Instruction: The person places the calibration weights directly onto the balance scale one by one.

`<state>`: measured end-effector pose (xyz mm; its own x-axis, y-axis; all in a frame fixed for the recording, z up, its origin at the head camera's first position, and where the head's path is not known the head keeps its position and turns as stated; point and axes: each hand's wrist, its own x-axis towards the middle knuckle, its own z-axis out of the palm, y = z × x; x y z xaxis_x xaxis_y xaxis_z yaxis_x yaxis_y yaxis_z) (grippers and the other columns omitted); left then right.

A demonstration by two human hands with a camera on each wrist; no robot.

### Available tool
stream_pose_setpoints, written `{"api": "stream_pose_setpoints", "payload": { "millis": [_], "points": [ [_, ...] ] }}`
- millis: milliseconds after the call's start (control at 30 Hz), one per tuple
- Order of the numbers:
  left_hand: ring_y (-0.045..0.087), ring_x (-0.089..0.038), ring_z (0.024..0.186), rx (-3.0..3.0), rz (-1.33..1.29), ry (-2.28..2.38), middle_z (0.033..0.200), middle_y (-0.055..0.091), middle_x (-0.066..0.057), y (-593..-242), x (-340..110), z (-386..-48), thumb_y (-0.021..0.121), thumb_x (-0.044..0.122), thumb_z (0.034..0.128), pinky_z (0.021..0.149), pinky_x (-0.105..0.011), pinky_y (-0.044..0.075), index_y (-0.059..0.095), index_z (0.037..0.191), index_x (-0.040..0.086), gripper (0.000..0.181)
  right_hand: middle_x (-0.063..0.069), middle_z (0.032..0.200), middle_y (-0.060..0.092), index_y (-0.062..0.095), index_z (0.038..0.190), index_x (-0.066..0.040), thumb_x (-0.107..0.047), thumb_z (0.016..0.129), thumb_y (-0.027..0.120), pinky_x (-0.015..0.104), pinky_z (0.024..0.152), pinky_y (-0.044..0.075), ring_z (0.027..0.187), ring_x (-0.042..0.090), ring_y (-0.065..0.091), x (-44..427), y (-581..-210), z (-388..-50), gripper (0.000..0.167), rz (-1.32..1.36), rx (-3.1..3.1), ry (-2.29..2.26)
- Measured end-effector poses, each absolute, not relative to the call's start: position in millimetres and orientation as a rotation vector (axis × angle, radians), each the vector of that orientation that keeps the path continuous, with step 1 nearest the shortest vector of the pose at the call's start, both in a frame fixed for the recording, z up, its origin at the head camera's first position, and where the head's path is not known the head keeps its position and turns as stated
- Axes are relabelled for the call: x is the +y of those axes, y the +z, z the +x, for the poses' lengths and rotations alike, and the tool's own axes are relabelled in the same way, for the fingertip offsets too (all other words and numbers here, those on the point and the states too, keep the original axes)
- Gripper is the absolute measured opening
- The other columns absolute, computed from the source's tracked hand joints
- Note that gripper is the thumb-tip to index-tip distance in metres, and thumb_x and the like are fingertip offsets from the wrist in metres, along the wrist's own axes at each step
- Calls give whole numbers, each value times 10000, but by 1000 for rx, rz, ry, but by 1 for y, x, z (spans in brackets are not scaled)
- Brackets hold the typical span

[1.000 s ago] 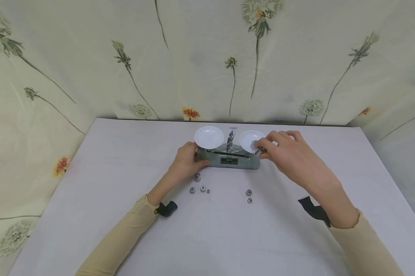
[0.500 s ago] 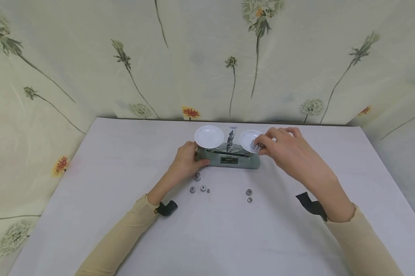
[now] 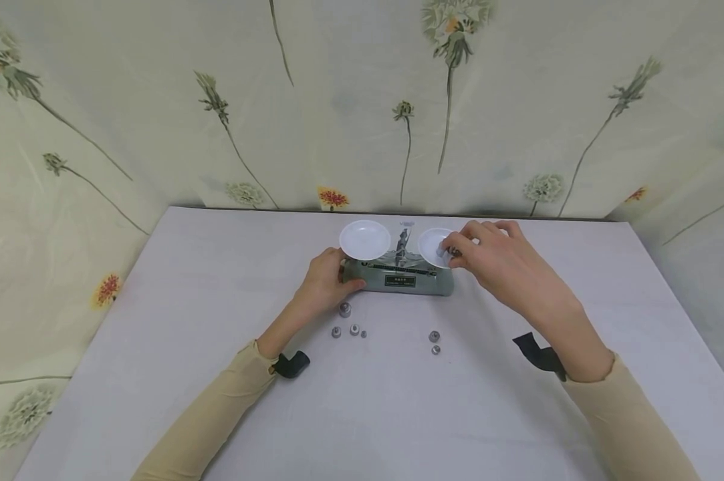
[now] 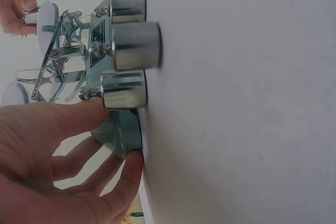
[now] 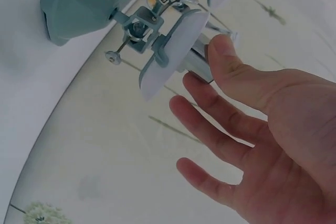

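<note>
A small green balance scale (image 3: pixel 428 284) with two white pans stands near the table's back edge. My left hand (image 3: pixel 324 279) grips the left end of its base, thumb in front and fingers round the end. My right hand (image 3: pixel 509 267) is at the right pan (image 3: pixel 429 243), pinching a shiny metal weight (image 5: pixel 199 67) between thumb and index finger. In the right wrist view that weight is at the pan's upper face; whether it bears on the pan I cannot tell. More metal shows behind it, partly hidden by the thumb. The left pan (image 3: pixel 364 240) holds nothing visible.
Several knobbed metal weights (image 3: pixel 345 309) stand on the white table (image 3: pixel 247 267) in front of the base's left part, close to my left wrist. Two smaller weights (image 3: pixel 434 336) stand further right. A flower-patterned cloth (image 3: pixel 337 120) hangs behind the table.
My right hand has shifted slightly left, bringing the pinched weight from the right pan's edge further in over the pan. The left hand and the weights on the table have stayed put.
</note>
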<state>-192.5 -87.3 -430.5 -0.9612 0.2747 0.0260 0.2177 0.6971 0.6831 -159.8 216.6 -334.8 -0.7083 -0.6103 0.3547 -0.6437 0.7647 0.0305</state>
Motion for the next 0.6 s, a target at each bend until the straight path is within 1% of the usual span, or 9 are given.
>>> {"api": "stream_pose_setpoints", "payload": {
  "millis": [100, 267, 500, 600],
  "points": [
    [585, -238, 931, 2817, 397, 1123, 1172, 669, -178, -429, -87, -192, 861, 175, 930, 769, -287, 487, 637, 1410, -12, 562, 59, 960, 699, 717, 1138, -119, -141, 910, 848, 571, 997, 505, 935, 270, 708, 216, -335, -161, 264, 963, -2614, 131],
    [597, -235, 930, 2829, 403, 1112, 1192, 677, -183, -429, -87, -193, 858, 174, 933, 776, -302, 511, 638, 1401, -10, 549, 65, 991, 705, 712, 1154, -116, -134, 925, 828, 582, 1032, 497, 962, 278, 712, 214, -336, -163, 257, 954, -2641, 126],
    [573, -227, 916, 2817, 398, 1127, 1180, 670, -179, -429, -87, -192, 858, 177, 933, 767, -299, 487, 634, 1407, -9, 557, 66, 994, 702, 703, 1155, -114, -107, 925, 828, 582, 1046, 498, 956, 274, 712, 213, -338, -165, 261, 962, -2640, 118],
    [593, -234, 928, 2819, 403, 1132, 1198, 677, -187, -429, -87, -191, 860, 174, 931, 781, -314, 516, 638, 1402, -13, 554, 70, 995, 703, 701, 1151, -106, -114, 927, 826, 586, 1039, 501, 955, 278, 714, 212, -339, -166, 257, 966, -2637, 122]
  ]
}}
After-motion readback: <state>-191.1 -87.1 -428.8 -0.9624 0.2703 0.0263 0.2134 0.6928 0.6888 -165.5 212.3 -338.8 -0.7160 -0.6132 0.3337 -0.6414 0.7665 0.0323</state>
